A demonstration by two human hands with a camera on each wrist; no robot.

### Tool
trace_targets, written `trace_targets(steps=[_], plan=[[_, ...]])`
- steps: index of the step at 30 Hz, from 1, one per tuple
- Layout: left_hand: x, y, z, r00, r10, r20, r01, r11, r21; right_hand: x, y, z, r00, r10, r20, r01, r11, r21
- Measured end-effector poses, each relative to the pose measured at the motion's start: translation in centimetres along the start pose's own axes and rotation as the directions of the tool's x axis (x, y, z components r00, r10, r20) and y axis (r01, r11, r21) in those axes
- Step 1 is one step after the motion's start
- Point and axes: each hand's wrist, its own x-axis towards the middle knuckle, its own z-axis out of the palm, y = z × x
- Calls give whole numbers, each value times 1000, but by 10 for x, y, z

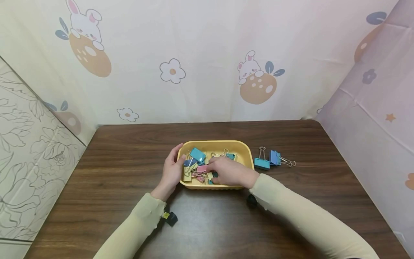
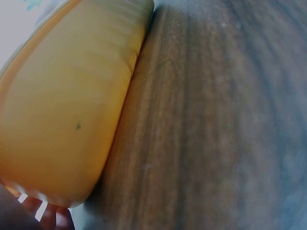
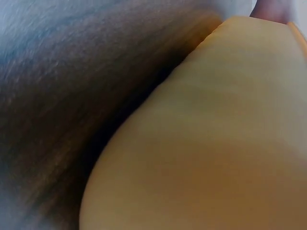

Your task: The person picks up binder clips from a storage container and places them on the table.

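Yellow plastic tray [image 1: 184,186] sits on a dark wood-grain table [image 1: 200,223]. Left hand [image 1: 171,171] at the tray's left end, thumb over the rim, fingers outside: wall pinched between. Right hand [image 1: 232,170] reaches over the tray's near right part, fingers down among binder clips; fingertips partly hidden, can't tell whether they pinch one. A pink binder clip [image 1: 202,168] lies by them.

Clips heaped in the tray, thickest at its left: teal clip [image 1: 197,154] on top, pale yellow clip [image 1: 187,177] near the left wall. Right of the tray, outside: a teal binder clip [image 1: 261,164] just beside its end, a blue binder clip [image 1: 275,158] farther right.

Handling, judged: clips light, stiff, hard to damage; smooth bodies may slip, wire handles likely to snag neighbours. Best hold: across the body's flat sides. Tray looks light; steady it by the rim.
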Motion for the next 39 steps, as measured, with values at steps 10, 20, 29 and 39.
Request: trace_targets(steps=[10,20,29,39], plan=[[0,0,-3,1000,-12,-11,12,1000,-4,-10,5,-12,996,-28,-88,36,995,95],[-2,2,1,1000,5,-7,-6,1000,-17,-68,28,-34,963,58,-261,-17,988,156],[0,2,0,1000,-9,-4,9,1000,-17,-132,60,-30,880,120,-459,-72,990,122],[0,1,0,1000,-14,-3,14,1000,-4,-169,84,-13,870,277,-408,-243,961,133]])
